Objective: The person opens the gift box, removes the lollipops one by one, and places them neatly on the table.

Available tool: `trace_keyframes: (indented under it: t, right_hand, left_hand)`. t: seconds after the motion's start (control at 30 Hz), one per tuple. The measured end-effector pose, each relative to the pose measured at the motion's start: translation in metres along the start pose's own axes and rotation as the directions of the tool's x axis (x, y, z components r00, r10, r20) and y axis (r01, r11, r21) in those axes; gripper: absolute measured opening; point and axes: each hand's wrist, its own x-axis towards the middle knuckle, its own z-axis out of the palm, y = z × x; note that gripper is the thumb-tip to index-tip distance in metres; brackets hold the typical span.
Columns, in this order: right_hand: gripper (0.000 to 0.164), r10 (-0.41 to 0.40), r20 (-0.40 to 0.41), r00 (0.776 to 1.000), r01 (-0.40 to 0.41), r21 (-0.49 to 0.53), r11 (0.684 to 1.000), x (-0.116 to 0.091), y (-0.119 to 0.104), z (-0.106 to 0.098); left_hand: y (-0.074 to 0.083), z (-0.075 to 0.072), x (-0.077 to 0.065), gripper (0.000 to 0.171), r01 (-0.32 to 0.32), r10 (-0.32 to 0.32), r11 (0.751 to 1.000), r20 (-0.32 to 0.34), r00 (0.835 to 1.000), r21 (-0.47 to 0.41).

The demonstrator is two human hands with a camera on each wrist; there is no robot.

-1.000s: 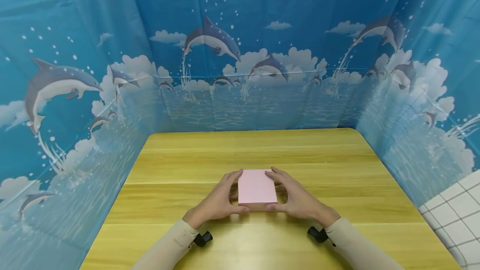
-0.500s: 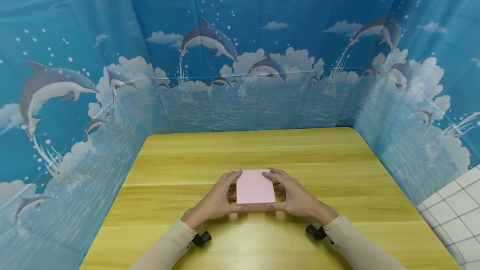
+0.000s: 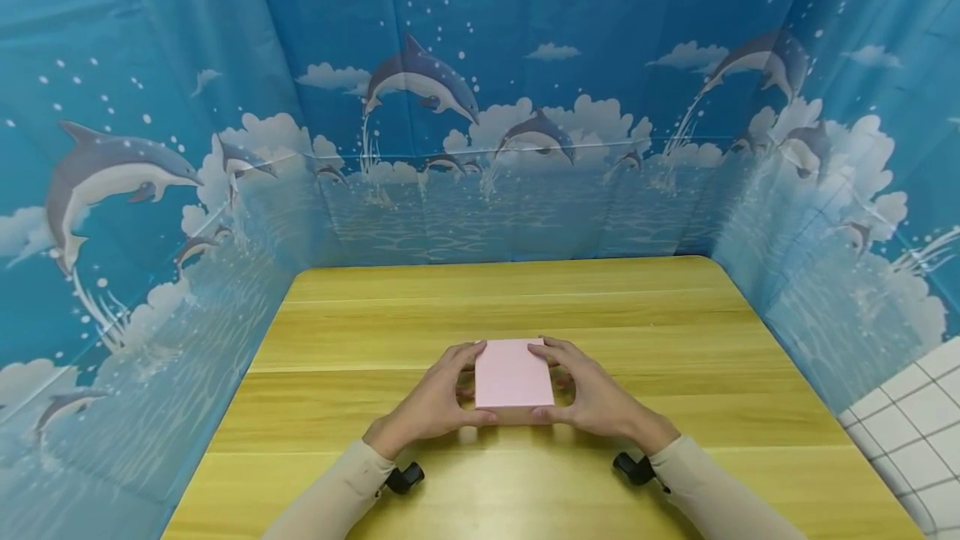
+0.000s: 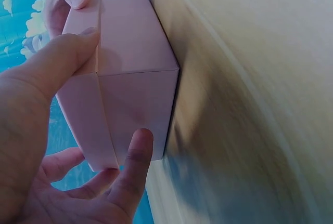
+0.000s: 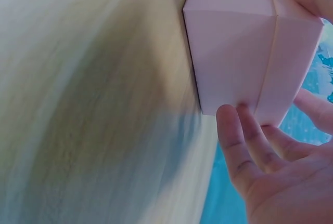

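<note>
A pink lidded box [image 3: 513, 375] stands on the wooden table [image 3: 420, 298], in the middle of the head view. My left hand [image 3: 437, 398] grips its left side, thumb at the near face and fingers toward the far edge. From the right, my right hand [image 3: 598, 397] holds it the same way, one finger lying over the top's far right corner. A seam between lid and base shows in the left wrist view, where the left thumb [image 4: 78, 50] presses the lid's side. In the right wrist view, right fingertips [image 5: 228, 117] reach the box's side and far corner.
Blue dolphin-printed curtains [image 3: 480, 215] hang along the back and both sides of the table. White tiles [image 3: 915, 432] show beyond its right edge. Each wrist, below a beige sleeve [image 3: 720, 482], carries a small black camera [image 3: 634, 468].
The head view shifts very slightly. Both hands keep their hold on the pink box, and the box stays in the same spot with its lid on.
</note>
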Motion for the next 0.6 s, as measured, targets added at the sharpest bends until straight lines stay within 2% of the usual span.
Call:
trace_keyframes:
  t: [0.13,0.4,0.6]
  right_hand:
    - [0.097,-0.014,-0.01,1.0,0.014,-0.011,1.0,-0.0002,0.0006,-0.0007]
    - [0.096,0.011,-0.01,1.0,-0.011,-0.015,1.0,-0.0011,-0.003,-0.0039]
    - [0.095,-0.03,-0.041,0.999,0.029,-0.029,0.999,-0.0001,-0.0066,-0.0088]
  left_hand:
    - [0.0015,-0.0008,-0.0002,0.116,0.003,-0.003,1.0,0.001,1.0,-0.012]
    - [0.005,-0.0046,0.0008,0.114,0.008,-0.008,0.999,0.004,1.0,-0.045]
    - [0.01,-0.0089,0.0031,0.114,0.013,-0.013,0.997,-0.004,1.0,-0.073]
